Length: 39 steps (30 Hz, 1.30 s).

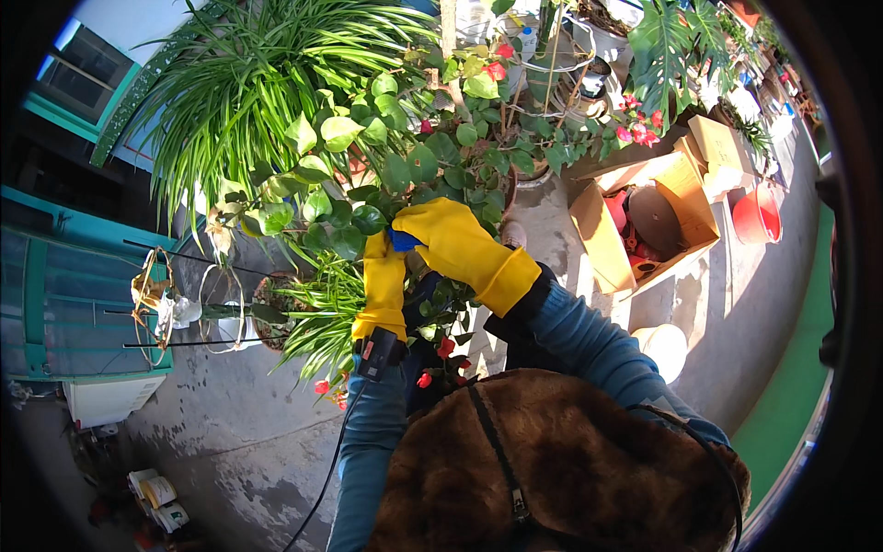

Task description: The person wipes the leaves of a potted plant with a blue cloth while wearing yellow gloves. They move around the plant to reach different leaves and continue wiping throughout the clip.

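Both my hands wear yellow rubber gloves and meet at the leafy edge of a potted plant with broad green leaves (422, 164) and red flowers. My right hand (464, 247) is closed, its fingers curled over a small blue cloth (402, 241). Right beside it, my left hand (381, 287) points upward among the leaves, touching the blue cloth. Its fingertips are mostly hidden by the cloth, the other glove and the foliage, so what they pinch is unclear. A round green leaf (369, 220) lies just above the left fingertips.
A large spider plant (276, 87) spreads at the far left, with a smaller grassy plant (326, 308) beside my left forearm. To the right stand an opened cardboard box (690, 207) holding dark and red items, a red bucket (757, 216) and a white bucket (662, 351).
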Tool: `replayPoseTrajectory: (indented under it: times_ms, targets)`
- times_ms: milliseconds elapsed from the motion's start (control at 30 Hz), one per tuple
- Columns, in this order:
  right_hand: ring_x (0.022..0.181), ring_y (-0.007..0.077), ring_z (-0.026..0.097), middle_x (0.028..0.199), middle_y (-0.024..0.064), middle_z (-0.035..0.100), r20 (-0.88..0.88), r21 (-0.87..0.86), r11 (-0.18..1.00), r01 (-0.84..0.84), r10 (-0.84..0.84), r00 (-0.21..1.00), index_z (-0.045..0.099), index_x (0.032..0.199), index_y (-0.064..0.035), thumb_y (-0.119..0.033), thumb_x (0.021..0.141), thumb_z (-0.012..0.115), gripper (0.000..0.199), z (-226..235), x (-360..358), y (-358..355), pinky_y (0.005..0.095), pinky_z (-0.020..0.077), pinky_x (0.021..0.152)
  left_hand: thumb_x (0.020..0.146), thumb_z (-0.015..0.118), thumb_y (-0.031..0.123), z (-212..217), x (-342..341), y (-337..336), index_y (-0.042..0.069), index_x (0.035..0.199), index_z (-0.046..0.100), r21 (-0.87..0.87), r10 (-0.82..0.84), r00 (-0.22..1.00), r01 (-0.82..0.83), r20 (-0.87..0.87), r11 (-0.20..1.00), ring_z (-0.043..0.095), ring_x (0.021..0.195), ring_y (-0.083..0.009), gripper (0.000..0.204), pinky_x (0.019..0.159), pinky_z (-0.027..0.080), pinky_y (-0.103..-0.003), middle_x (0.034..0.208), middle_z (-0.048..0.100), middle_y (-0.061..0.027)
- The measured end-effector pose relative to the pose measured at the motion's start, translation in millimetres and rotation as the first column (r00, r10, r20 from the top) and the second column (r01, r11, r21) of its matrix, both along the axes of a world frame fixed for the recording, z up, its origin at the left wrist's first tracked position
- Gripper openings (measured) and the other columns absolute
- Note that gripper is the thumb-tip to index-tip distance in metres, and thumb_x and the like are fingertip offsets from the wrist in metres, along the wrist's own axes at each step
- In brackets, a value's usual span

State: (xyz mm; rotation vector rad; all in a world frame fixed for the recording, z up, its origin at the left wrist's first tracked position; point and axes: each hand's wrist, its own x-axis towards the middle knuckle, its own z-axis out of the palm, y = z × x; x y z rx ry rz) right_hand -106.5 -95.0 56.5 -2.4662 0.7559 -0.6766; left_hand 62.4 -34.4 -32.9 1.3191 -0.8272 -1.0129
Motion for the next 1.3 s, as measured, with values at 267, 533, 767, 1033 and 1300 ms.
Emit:
replayPoseTrajectory:
  times_ms: [267,533,767,1033,1300]
  targets:
    - [0.099,0.0365,0.068,0.112,0.0077,0.072,0.336,-0.219,0.931,0.293,-0.21,0.918,0.069,0.104,-0.0096,-0.013,0.083,0.065,0.022,-3,19,0,0.0447,0.0553,0.083,0.107,0.056,0.005,17,-6,-10,0.0,0.131,0.06,-0.108,-0.077,0.99,0.064,-0.117,0.992,0.067,0.105,-0.0155,0.025,0.092,0.055,-0.029,0.121,0.069,-0.0098]
    - [0.099,0.0366,0.068,0.106,0.007,0.072,0.138,-0.222,0.967,0.123,-0.094,0.986,0.067,0.094,-0.01,-0.012,0.078,0.068,0.016,-9,12,-1,0.0459,0.0549,0.081,0.105,0.053,0.0,-11,11,-9,0.001,0.138,0.059,-0.058,-0.032,0.999,0.031,-0.006,0.998,0.067,0.106,-0.0155,0.033,0.091,0.055,-0.029,0.122,0.069,-0.0088]
    - [0.108,0.0379,0.066,0.122,0.0088,0.072,0.053,-0.021,0.982,0.19,-0.189,0.981,0.071,0.117,-0.0117,-0.008,0.081,0.071,0.036,12,-8,-2,0.0465,0.0546,0.092,0.106,0.052,0.006,9,11,-9,0.005,0.141,0.057,-0.121,-0.134,0.968,0.11,-0.214,0.987,0.066,0.118,-0.0207,0.035,0.105,0.053,-0.037,0.131,0.065,-0.0103]
    - [0.112,0.0377,0.065,0.124,0.0104,0.072,0.092,-0.016,0.959,0.283,-0.28,0.955,0.069,0.122,-0.0131,-0.011,0.084,0.073,0.038,17,-7,-9,0.0465,0.0534,0.096,0.11,0.053,0.022,35,2,-11,0.0,0.139,0.056,-0.034,0.016,0.85,-0.04,-0.527,0.999,0.064,0.123,-0.0305,0.037,0.11,0.051,-0.042,0.138,0.061,-0.0168]
    - [0.117,0.0372,0.063,0.125,0.0118,0.071,0.163,0.073,0.957,0.282,-0.29,0.943,0.07,0.122,-0.0124,-0.015,0.088,0.072,0.034,10,-15,-10,0.0453,0.0524,0.098,0.106,0.06,0.014,22,-3,-33,0.004,0.124,0.063,-0.066,0.049,0.874,-0.093,-0.484,0.993,0.069,0.102,-0.02,0.021,0.098,0.058,-0.037,0.116,0.071,-0.0079]
